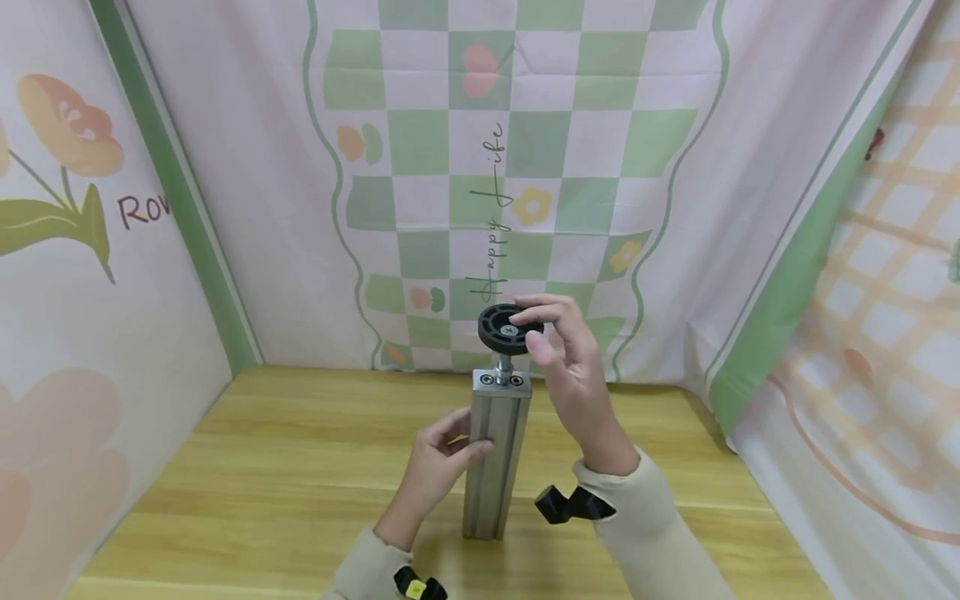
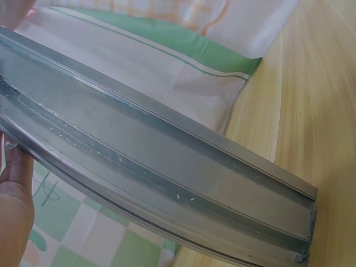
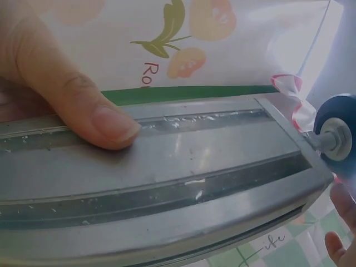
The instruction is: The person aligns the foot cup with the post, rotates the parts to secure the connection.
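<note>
Metal bar point(image 3: 156, 162), flecks point(image 3: 199, 194) in grooves point(image 3: 133, 201)

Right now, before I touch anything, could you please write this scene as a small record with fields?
Main piece: grooved metal profile, roughly upright; it appears to stand on the wooden table
Top end: black disc on a metal stem
Screws: two, one each side of the stem
Left hand: holds the profile
Right hand: fingers at the disc's rim; grip unclear
Background: checked cloth reading "Happy Life"
</note>
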Demonstrator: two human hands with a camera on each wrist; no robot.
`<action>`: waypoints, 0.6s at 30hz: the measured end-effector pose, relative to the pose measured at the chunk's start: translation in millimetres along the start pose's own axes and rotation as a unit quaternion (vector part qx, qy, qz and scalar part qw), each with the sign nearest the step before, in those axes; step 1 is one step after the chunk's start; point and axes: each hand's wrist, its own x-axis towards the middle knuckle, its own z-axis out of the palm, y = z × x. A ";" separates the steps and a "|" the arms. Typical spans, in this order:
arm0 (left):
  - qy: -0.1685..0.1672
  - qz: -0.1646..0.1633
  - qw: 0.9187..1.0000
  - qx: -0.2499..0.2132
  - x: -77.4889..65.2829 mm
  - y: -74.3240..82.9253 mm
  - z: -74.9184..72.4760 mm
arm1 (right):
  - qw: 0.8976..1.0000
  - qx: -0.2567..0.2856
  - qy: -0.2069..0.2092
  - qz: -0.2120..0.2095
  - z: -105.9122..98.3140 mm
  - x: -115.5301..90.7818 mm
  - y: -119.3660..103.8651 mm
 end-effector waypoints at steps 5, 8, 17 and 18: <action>0.001 0.002 1.000 0.000 0.0 0.5 0.0 | 0.997 -0.057 0.043 -0.023 4.5 -1.6 -4.2; -0.001 0.001 1.000 -0.002 -0.2 0.4 -0.2 | 0.994 -0.082 0.064 -0.043 8.3 -1.0 -6.4; -0.003 0.002 1.000 0.001 -0.6 0.8 -0.1 | 0.986 -0.124 0.088 -0.069 14.3 1.4 -10.1; -0.003 0.002 1.000 0.000 -0.5 0.9 0.1 | 0.986 -0.124 0.086 -0.069 14.0 1.3 -9.7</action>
